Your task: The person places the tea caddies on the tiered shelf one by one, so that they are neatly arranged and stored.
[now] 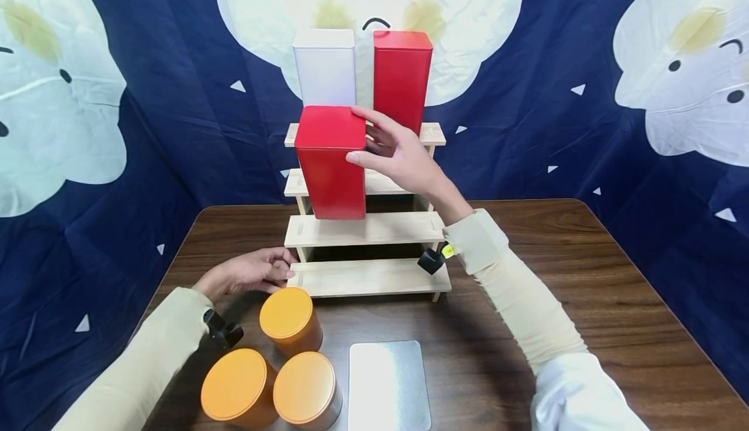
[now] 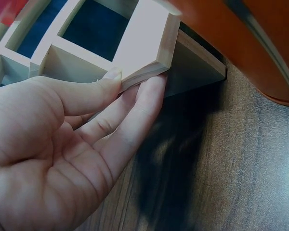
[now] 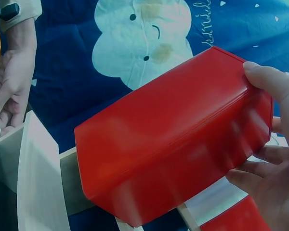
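Observation:
A tall red tin (image 1: 331,181) with a lid is gripped near its top by my right hand (image 1: 400,155), thumb on the front and fingers along the side. The tin's base appears around the second-lowest step of a pale wooden stepped rack (image 1: 368,277); whether it touches that step I cannot tell. My left hand (image 1: 251,272) pinches the left end of the rack's lowest step, thumb on top and fingers beneath, clear in the left wrist view. On the top step stand a white tin (image 1: 325,70) and another red tin (image 1: 400,77).
Several round orange-lidded tins stand at the front left; the nearest to the rack is one orange tin (image 1: 288,317). A flat silver rectangular tin (image 1: 389,385) lies beside them on the dark wood table (image 1: 526,236). Blue cloth (image 1: 526,132) with cloud faces hangs behind.

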Available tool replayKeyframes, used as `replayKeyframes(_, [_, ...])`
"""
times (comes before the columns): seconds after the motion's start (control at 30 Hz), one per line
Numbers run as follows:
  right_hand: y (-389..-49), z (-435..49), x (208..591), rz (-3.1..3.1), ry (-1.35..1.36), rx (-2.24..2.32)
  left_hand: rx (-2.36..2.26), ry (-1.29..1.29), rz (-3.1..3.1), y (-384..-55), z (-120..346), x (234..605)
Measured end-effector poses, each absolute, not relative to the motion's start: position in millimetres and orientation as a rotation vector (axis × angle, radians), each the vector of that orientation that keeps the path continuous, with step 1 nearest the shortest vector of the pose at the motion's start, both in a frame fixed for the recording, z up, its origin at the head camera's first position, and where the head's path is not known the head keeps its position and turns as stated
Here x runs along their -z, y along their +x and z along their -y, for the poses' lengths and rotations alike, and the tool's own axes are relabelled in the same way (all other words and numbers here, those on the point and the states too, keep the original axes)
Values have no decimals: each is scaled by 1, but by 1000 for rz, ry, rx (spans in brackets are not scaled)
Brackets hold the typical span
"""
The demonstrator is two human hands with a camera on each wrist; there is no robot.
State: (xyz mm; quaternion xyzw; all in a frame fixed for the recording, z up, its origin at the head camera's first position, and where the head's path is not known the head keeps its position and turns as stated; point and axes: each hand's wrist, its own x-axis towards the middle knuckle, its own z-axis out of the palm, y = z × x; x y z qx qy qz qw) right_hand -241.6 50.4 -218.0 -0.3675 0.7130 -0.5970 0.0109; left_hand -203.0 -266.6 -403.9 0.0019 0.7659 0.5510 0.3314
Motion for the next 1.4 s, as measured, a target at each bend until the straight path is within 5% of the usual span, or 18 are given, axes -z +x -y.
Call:
replayKeyframes(0.9, [-278,-37,228,-2530,-1064,1818,-1433,50,-1995,-202,266,402])
replayKeyframes(1.4, [-245,-27,207,-2680,-966,1757,-1451,56,-1990,-199,267,402])
